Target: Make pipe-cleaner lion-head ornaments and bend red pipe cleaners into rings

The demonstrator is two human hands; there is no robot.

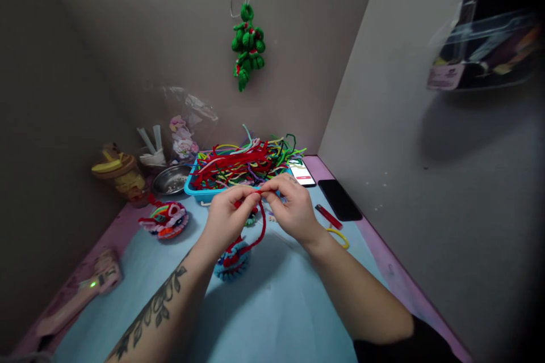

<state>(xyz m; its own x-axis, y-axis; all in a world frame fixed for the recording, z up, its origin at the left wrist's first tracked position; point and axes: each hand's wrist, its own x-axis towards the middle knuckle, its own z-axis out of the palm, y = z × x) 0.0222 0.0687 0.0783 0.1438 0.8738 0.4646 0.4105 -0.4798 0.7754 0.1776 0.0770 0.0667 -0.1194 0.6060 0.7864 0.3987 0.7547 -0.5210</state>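
Twisting a red fuzzy pipe cleaner (264, 224) just before the blue plastic tray (191, 189), my left hand (224, 223) and right hand (293, 210) pinch it; tightening needs steady tension.

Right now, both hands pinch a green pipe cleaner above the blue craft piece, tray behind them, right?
Not quite: the head view shows the pipe cleaner is red, not green. The left hand and right hand pinch it above the blue craft piece, tray behind them.
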